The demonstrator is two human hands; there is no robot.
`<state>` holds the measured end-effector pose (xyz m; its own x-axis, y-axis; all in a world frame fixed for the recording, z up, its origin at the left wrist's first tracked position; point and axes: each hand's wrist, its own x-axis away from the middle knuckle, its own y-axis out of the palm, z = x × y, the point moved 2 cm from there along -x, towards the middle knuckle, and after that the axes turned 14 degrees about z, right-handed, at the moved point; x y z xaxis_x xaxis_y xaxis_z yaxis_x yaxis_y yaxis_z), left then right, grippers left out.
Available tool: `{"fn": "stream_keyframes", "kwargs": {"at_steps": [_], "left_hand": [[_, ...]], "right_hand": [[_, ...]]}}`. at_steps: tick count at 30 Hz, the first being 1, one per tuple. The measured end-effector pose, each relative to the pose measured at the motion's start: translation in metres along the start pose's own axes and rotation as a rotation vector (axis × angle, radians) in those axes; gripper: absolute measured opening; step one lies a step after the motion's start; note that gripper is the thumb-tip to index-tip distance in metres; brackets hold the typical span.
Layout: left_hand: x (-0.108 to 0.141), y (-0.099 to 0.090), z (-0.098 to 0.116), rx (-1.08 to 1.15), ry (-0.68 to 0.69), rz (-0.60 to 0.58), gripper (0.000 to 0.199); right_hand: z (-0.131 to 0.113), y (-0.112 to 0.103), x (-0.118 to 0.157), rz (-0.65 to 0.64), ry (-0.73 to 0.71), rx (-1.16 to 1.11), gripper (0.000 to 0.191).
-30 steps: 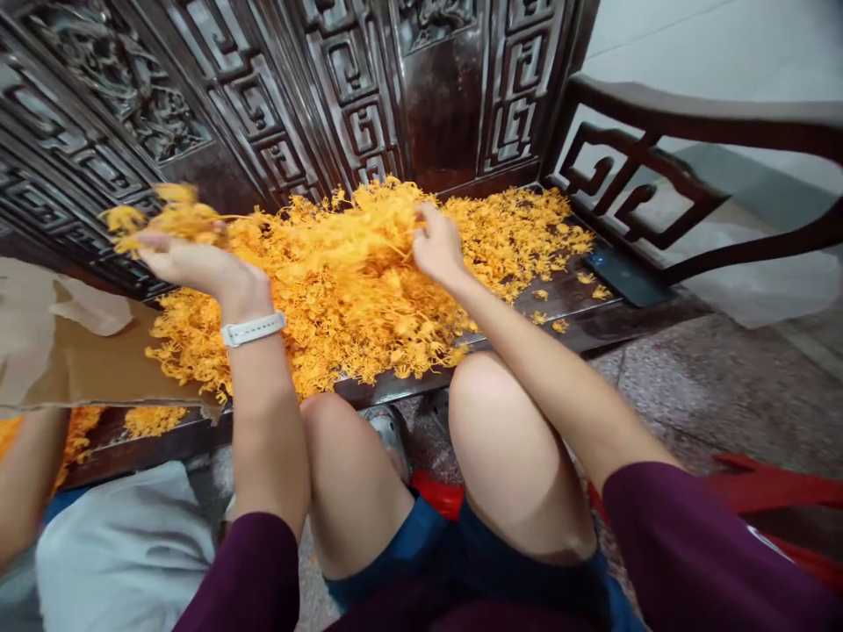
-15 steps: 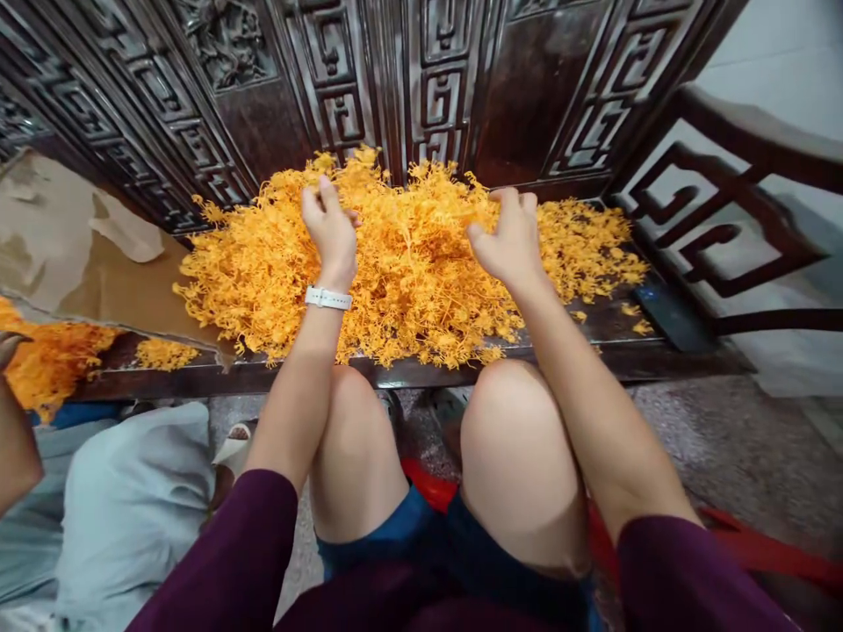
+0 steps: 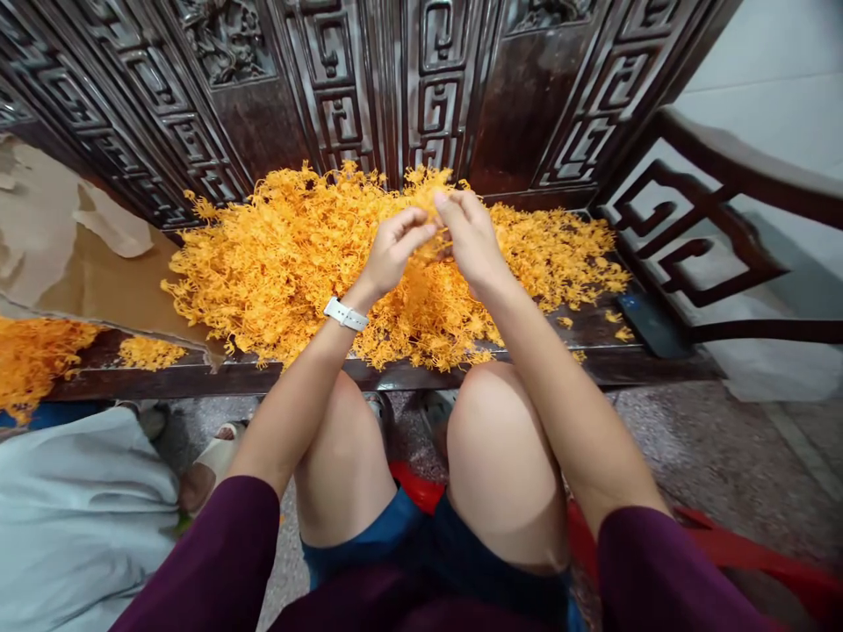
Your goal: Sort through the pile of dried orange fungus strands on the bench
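A wide heap of small orange plastic-looking pieces [image 3: 263,263] lies on a dark wooden bench [image 3: 329,379]. Over the middle of the heap my left hand [image 3: 397,246], with a white band on the wrist, has its fingers bent together around something too small to make out. My right hand [image 3: 471,237] faces it, thumb and fingers curled close to the left fingertips. Orange pieces show between and behind the fingers, and which hand grips them is unclear.
Torn cardboard [image 3: 105,272] stands on the left, beside another orange pile [image 3: 39,355]. A dark phone-like object [image 3: 652,325] lies at the right end of the bench, by the carved armrest [image 3: 711,219]. A person's leg in pale cloth [image 3: 85,509] is at lower left.
Both hands have come together over the heap's middle, the left moving right and the right moving left. The view has shifted slightly, and the other person's arm at left has gone from view.
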<state>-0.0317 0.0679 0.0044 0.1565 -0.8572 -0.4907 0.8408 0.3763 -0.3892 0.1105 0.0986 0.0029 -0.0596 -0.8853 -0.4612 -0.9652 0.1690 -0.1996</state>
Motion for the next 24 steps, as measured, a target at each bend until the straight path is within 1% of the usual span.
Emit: {"fn": "stream_keyframes", "kwargs": {"at_steps": [2,4,6,8,10,11,14,16,18,21,22,24], "left_hand": [[0.002,0.003,-0.001,0.09,-0.011,-0.123,0.027],[0.002,0.007,-0.007,0.211,-0.066,-0.155,0.029],[-0.001,0.012,-0.016,0.34,-0.135,-0.124,0.034],[-0.002,0.018,-0.024,0.436,-0.178,-0.069,0.046],[-0.001,0.022,-0.027,0.476,-0.198,-0.012,0.057],[0.001,0.023,-0.026,0.476,-0.206,0.007,0.057],[0.008,0.026,-0.013,0.461,-0.222,0.014,0.048],[0.013,0.026,0.0,0.516,-0.247,0.013,0.044],[0.018,0.028,0.012,0.661,-0.365,0.009,0.035],[0.023,0.034,0.022,0.923,-0.614,0.024,0.012],[0.023,0.036,0.023,0.982,-0.665,0.044,0.01],[0.024,0.04,0.022,1.041,-0.71,0.095,0.011]], "right_hand": [[0.005,-0.003,-0.003,0.007,0.027,-0.037,0.067],[0.008,-0.009,-0.004,0.009,0.053,-0.089,0.06],[0.009,-0.014,-0.004,-0.001,0.104,-0.167,0.056],[0.009,-0.018,-0.002,-0.001,0.142,-0.238,0.054],[0.01,-0.021,0.0,0.02,0.13,-0.259,0.053],[0.01,-0.022,0.001,0.036,0.11,-0.25,0.053],[0.014,-0.025,0.004,0.099,0.046,-0.2,0.057],[0.016,-0.026,0.005,0.126,0.013,-0.182,0.061],[0.016,-0.026,0.007,0.127,-0.014,-0.18,0.063],[0.013,-0.023,0.01,0.082,-0.043,-0.201,0.064],[0.013,-0.021,0.012,0.061,-0.048,-0.216,0.064],[0.013,-0.017,0.014,0.018,-0.035,-0.257,0.064]]}}
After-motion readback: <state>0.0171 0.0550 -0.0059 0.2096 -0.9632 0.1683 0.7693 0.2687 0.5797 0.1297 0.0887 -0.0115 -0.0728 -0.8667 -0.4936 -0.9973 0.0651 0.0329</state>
